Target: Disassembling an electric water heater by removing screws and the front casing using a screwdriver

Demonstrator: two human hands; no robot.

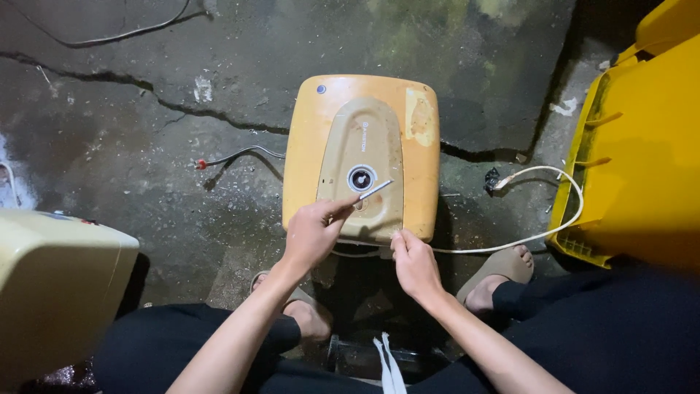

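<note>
Hands low over the yellowed, boxy plastic water heater casing (361, 157) lying face-up on the cracked concrete floor (146, 146). Left hand (312, 232) pinches a slim silver metal tool (373, 191), tip angled beside the casing's round central dial hole (361, 177). Right hand (414, 263) curls closed at the casing's near edge, fingertips touching it. White cord (554, 219) loops right, beside a yellow plastic bin (642, 146).

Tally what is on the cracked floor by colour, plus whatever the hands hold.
Orange-yellow: 1, the water heater casing that the right hand touches at its near edge.
Bright yellow: 1, the bin at right.
Cream: 1, the casing at left.
White: 1, the cable.
Metal grey: 1, the slim tool in the left hand.
Total: 5
</note>
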